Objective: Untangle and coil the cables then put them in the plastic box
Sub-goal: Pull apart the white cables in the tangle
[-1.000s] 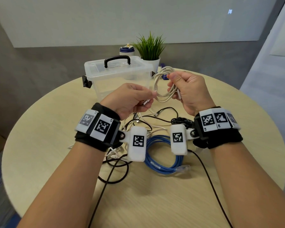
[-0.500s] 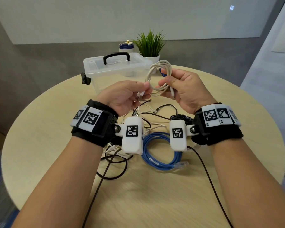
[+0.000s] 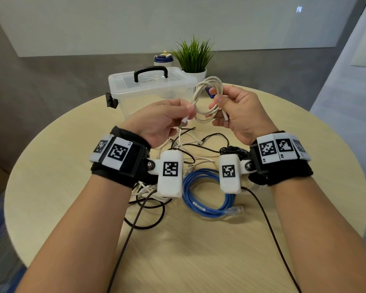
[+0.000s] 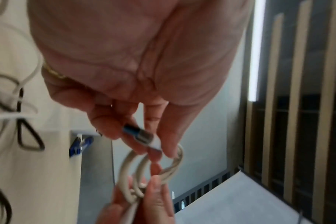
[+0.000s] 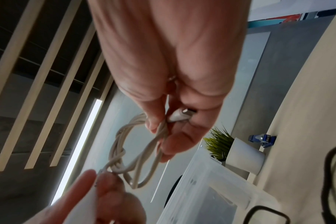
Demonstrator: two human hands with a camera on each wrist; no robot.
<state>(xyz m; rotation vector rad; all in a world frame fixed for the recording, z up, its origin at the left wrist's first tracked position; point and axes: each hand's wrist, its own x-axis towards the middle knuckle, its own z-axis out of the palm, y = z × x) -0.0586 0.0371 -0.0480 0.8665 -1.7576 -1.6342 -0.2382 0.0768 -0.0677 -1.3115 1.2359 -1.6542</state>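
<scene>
I have both hands raised above the round table, just in front of the plastic box. My right hand grips a coiled white cable, thumb and fingers curled round one side of the loops; the right wrist view shows them bunched between thumb and forefinger, with a white plug end tucked against the palm. My left hand pinches the other end of that cable at its USB plug, narrow grip, thumb against fingertips; in the left wrist view the plug shows a metal shell with a blue insert. The coil hangs in the air between the two hands, nearer me than the box and a little to its right side.

The box stands shut, lid on, black handle upright, a black latch at its left end. Behind the box stand a small potted plant and a white jar with a blue band.

On the table, on my side of the box and below my hands, lies a loose tangle of thin black and white cables. Nearer me than that tangle lies a blue network cable, roughly coiled, its clear plug pointing right. Whether the blue coil touches the tangle I cannot tell, as the wrist cameras hide that part.
</scene>
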